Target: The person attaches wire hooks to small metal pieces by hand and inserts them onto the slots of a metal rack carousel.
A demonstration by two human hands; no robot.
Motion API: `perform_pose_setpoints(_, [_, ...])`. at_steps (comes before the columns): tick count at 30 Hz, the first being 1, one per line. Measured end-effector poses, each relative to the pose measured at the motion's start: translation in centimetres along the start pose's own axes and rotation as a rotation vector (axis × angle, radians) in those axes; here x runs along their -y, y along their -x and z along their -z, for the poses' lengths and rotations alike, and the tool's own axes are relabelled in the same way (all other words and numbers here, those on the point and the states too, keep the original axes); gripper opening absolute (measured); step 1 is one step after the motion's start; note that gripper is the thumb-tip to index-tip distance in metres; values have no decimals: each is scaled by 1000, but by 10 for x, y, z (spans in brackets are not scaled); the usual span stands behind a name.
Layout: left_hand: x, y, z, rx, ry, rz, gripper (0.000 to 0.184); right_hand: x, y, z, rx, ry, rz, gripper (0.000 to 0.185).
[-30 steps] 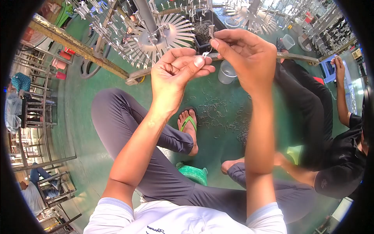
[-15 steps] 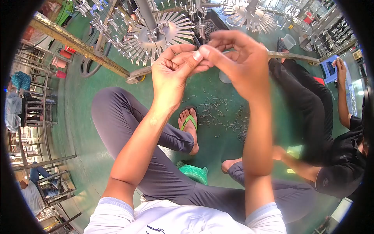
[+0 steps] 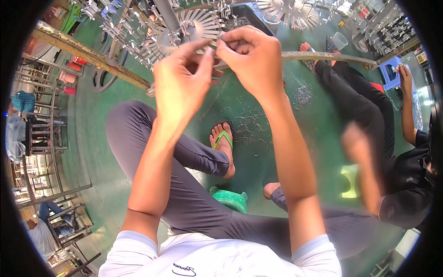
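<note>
My left hand (image 3: 182, 81) is raised in front of a rack, its fingers bent and smeared by motion; whether it holds anything cannot be made out. Just right of it, my right hand (image 3: 251, 55) has its thumb and forefinger pinched at the rack's edge, on something too small to name. Behind both hands stands a metal rack (image 3: 194, 28) with a ring of flat radiating fins and many small metal pieces hanging around it. Small curved metal bits (image 3: 251, 122) lie scattered on the green floor below my hands.
A co-worker in black (image 3: 406, 184) sits at the right, one hand blurred. A yellow stool (image 3: 349, 181) is beside them. A green stool (image 3: 230, 200) is by my legs. A second finned rack (image 3: 293, 13), a black crate (image 3: 240, 17) and a rusty beam (image 3: 87, 51) lie ahead.
Both my hands have moved left, toward the finned rack, and my left hand has parted slightly from my right. The small metal piece between them is no longer distinct. The co-worker's near hand has risen.
</note>
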State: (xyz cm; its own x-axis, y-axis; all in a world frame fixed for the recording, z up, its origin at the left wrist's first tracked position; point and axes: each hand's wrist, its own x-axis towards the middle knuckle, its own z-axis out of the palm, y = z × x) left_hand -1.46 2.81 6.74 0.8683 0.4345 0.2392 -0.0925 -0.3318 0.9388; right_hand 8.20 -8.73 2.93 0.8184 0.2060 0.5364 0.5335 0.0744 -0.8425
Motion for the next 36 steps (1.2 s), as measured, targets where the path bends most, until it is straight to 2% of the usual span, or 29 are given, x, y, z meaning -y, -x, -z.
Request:
perform_pose_setpoints(1, [-5,0,4,-14,-123,1,30,1,0,-4,-12,3,17,15])
perform_pose_setpoints(5, [-9,-6,8,-89,-211,-134,31,-2,-2,-11,-22,100,206,16])
perform_pose_setpoints(6, [0,-11,6,-119,-154,-141,28,-3,-1,-11,-4,111,231,18])
perform_pose_setpoints(9, [4,-15,9,-47,-255,-184,27,-1,1,-5,19,154,260,19])
perform_pose_setpoints(10, [2,-11,3,-97,-200,-145,23,20,3,2,54,163,196,11])
perform_pose_setpoints(13, [2,-10,-8,-179,-377,-500,16,17,0,15,158,64,203,13])
perform_pose_setpoints(14, [8,-18,-2,-145,-333,-488,15,1,-1,20,217,-8,168,18])
perform_pose_setpoints(17, [-6,-12,-4,-178,-445,-375,16,-48,21,50,198,200,-27,21])
perform_pose_setpoints(19, [-4,-10,-10,-239,-487,-461,15,-114,49,80,231,533,-132,26])
perform_pose_setpoints(21, [4,-10,-13,-255,-482,-498,17,-203,95,111,294,751,-293,19])
perform_pose_setpoints(23, [16,-15,-4,-223,-430,-491,22,-243,142,130,451,956,-640,17])
perform_pose_setpoints(25, [10,-13,-2,-204,-486,-461,22,-265,183,131,436,925,-746,16])
perform_pose_setpoints(27, [6,-12,-3,-205,-521,-407,23,-269,208,126,410,878,-754,17])
perform_pose_setpoints(31, [3,-11,-6,-215,-465,-306,22,-273,232,118,374,859,-538,31])
perform_pose_setpoints(32, [1,-10,-6,-208,-447,-272,21,-275,234,118,399,838,-554,32])
perform_pose_setpoints(33, [1,-11,-5,-197,-426,-238,21,-275,237,119,379,854,-559,31])
perform_pose_setpoints(34, [5,-15,0,-187,-461,-313,21,-272,238,119,357,873,-564,31])
perform_pose_setpoints(36, [0,-15,2,-151,-497,-238,22,-258,237,118,313,933,-506,24])
